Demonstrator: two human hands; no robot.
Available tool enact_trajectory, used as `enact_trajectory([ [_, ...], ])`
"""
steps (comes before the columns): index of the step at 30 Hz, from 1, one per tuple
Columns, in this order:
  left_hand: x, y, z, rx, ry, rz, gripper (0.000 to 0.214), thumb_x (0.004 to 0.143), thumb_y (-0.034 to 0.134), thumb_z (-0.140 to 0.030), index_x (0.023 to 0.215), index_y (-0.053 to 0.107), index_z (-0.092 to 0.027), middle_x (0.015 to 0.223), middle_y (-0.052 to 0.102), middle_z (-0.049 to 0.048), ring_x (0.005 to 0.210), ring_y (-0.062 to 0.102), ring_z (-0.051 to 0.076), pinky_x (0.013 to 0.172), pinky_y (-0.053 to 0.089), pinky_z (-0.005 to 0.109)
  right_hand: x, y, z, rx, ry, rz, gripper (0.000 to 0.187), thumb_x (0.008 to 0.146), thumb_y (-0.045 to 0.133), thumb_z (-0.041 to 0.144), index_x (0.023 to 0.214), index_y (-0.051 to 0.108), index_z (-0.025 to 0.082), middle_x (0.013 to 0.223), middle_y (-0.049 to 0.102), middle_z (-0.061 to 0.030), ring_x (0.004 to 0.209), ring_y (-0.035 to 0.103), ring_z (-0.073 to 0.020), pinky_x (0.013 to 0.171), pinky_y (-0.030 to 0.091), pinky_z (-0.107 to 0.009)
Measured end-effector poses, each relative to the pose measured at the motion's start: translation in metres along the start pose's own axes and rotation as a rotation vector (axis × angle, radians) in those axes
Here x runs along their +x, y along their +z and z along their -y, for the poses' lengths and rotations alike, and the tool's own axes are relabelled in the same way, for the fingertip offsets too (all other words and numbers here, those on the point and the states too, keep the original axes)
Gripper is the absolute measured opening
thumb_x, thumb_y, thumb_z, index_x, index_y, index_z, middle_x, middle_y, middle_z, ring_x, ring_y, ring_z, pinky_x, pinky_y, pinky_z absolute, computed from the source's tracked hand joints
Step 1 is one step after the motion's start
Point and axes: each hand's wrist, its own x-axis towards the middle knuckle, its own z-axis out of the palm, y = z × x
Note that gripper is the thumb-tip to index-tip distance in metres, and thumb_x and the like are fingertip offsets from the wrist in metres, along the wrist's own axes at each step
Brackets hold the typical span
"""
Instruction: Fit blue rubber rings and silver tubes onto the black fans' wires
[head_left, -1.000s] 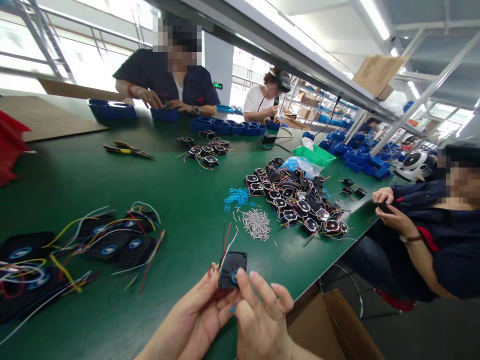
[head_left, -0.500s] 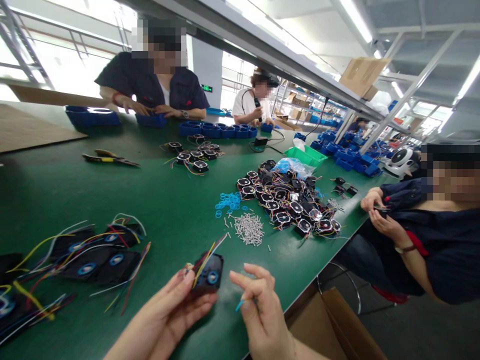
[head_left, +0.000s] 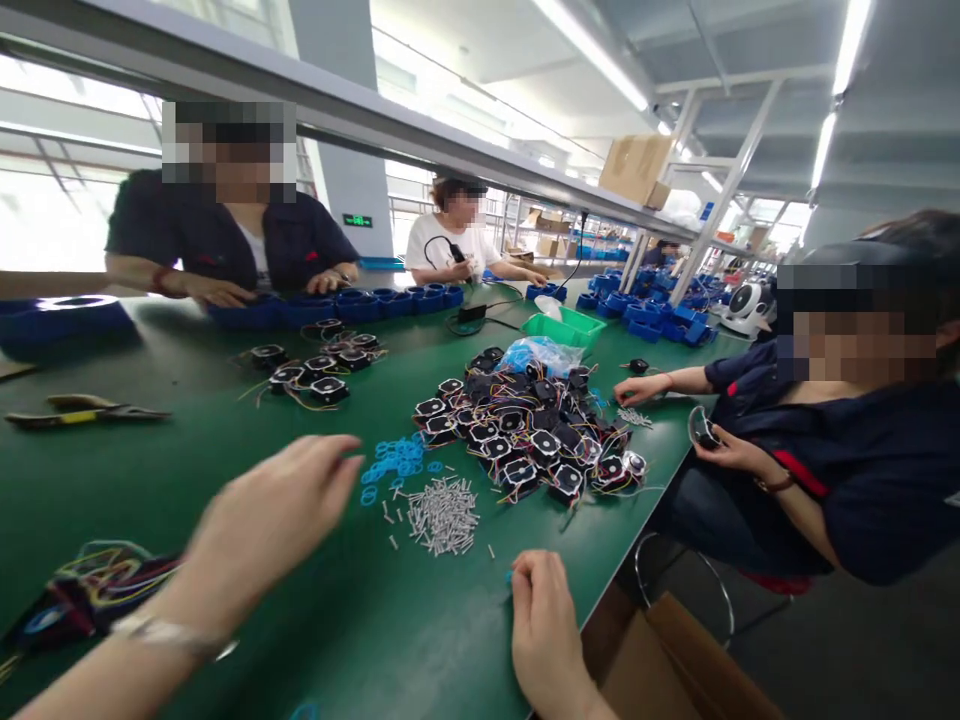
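My left hand point(head_left: 281, 510) is held over the green table, just left of a small pile of blue rings point(head_left: 394, 458). Its thumb and fingers stand a little apart, with nothing seen between them. Near the table's front edge, my right hand point(head_left: 546, 625) is closed, and a bit of a blue ring point(head_left: 510, 577) shows at its fingertips. Between the hands lies a heap of small grey metal pins point(head_left: 444, 515). Black parts with coloured wires point(head_left: 97, 595) lie at the lower left, partly behind my left forearm. Another blue ring point(head_left: 304, 712) is at the bottom edge.
A large pile of black wired motors point(head_left: 517, 435) fills the table's middle, with a smaller group point(head_left: 315, 370) behind. Pliers point(head_left: 86, 412) lie left. A green bin point(head_left: 566, 328) and blue housings point(head_left: 360, 304) are farther back. Co-workers sit opposite and at right; a cardboard box point(head_left: 660, 665) stands below the edge.
My left hand has let go of the black wired part and moved up toward the blue rings. My right hand has moved slightly right and its fingers have curled in. The view has turned right.
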Motion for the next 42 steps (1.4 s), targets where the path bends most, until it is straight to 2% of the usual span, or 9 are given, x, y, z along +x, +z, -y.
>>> enact_trajectory([
  [3, 0.052, 0.070, 0.015, 0.122, 0.050, 0.092, 0.014, 0.085, 0.058, -0.019, 0.097, 0.063, -0.016, 0.103, 0.064, 0.0049, 0.085, 0.062, 0.015, 0.074, 0.053, 0.033, 0.000, 0.003, 0.001, -0.082, 0.013, 0.009, 0.016, 0.092, 0.036, 0.017, 0.083, 0.049, 0.021, 0.081, 0.054, -0.0045, 0.076, 0.051, -0.0209, 0.070, 0.042, -0.035],
  [6, 0.077, 0.124, 0.025, 0.195, 0.078, 0.169, 0.033, 0.089, 0.049, -0.036, 0.110, 0.058, -0.012, 0.118, 0.057, 0.0077, 0.092, 0.061, 0.022, 0.081, 0.049, 0.042, 0.000, 0.004, -0.001, -0.125, 0.003, -0.037, 0.017, 0.092, 0.035, 0.016, 0.084, 0.048, 0.022, 0.080, 0.054, -0.0048, 0.075, 0.051, -0.0220, 0.068, 0.041, -0.036],
  [9, 0.077, 0.149, 0.024, 0.244, 0.107, 0.229, 0.037, 0.090, 0.044, -0.040, 0.110, 0.056, -0.011, 0.122, 0.056, 0.0085, 0.091, 0.061, 0.022, 0.081, 0.046, 0.046, 0.001, 0.008, -0.003, -0.142, -0.017, -0.105, 0.017, 0.091, 0.035, 0.016, 0.083, 0.048, 0.023, 0.078, 0.054, -0.0046, 0.072, 0.052, -0.0226, 0.066, 0.041, -0.036],
  [13, 0.069, 0.158, 0.020, 0.285, 0.131, 0.266, 0.035, 0.092, 0.040, -0.039, 0.108, 0.057, -0.012, 0.121, 0.058, 0.0086, 0.091, 0.062, 0.023, 0.079, 0.046, 0.049, 0.001, 0.010, -0.004, -0.148, -0.033, -0.123, 0.017, 0.091, 0.034, 0.016, 0.083, 0.048, 0.023, 0.077, 0.055, -0.0046, 0.070, 0.053, -0.0235, 0.065, 0.040, -0.037],
  [20, 0.058, 0.138, 0.020, 0.296, 0.117, 0.235, 0.035, 0.090, 0.043, -0.040, 0.109, 0.058, -0.014, 0.118, 0.059, 0.0059, 0.092, 0.061, 0.025, 0.080, 0.048, 0.048, -0.002, 0.001, 0.001, -0.100, -0.033, -0.121, 0.018, 0.092, 0.035, 0.020, 0.082, 0.050, 0.022, 0.077, 0.055, -0.0045, 0.072, 0.054, -0.0220, 0.066, 0.042, -0.035],
  [24, 0.048, 0.102, 0.011, 0.250, 0.111, 0.195, 0.029, 0.088, 0.051, -0.033, 0.112, 0.057, -0.016, 0.114, 0.059, 0.0073, 0.095, 0.060, 0.023, 0.080, 0.051, 0.042, -0.004, -0.004, -0.001, 0.022, -0.016, -0.141, 0.019, 0.094, 0.036, 0.023, 0.083, 0.052, 0.021, 0.078, 0.055, -0.0047, 0.073, 0.053, -0.0203, 0.068, 0.043, -0.033],
  [28, 0.006, 0.052, 0.013, 0.158, 0.113, 0.144, 0.016, 0.084, 0.060, -0.026, 0.095, 0.063, -0.015, 0.094, 0.065, 0.0038, 0.078, 0.061, 0.015, 0.071, 0.051, 0.033, -0.004, -0.016, 0.002, 0.262, 0.009, -0.129, 0.015, 0.093, 0.043, 0.027, 0.087, 0.054, 0.020, 0.081, 0.056, -0.0037, 0.076, 0.055, -0.0173, 0.070, 0.046, -0.029],
  [35, -0.106, 0.016, 0.062, -0.138, -0.033, 0.010, 0.006, 0.071, 0.072, -0.015, 0.076, 0.071, -0.012, 0.080, 0.071, 0.0074, 0.078, 0.062, 0.017, 0.074, 0.048, 0.025, 0.000, -0.049, 0.093, 0.602, -0.052, 0.187, 0.016, 0.088, 0.053, 0.032, 0.081, 0.057, 0.018, 0.099, 0.055, -0.0061, 0.092, 0.055, -0.0168, 0.080, 0.046, -0.029],
  [42, -0.151, 0.011, 0.077, -0.366, -0.155, -0.025, 0.005, 0.068, 0.073, -0.011, 0.072, 0.072, -0.013, 0.071, 0.068, 0.0026, 0.065, 0.059, 0.012, 0.066, 0.049, 0.022, -0.015, -0.036, 0.150, 0.577, -0.157, 0.320, 0.008, 0.085, 0.055, 0.025, 0.083, 0.060, 0.019, 0.101, 0.054, -0.0060, 0.099, 0.053, -0.0181, 0.089, 0.044, -0.034],
])
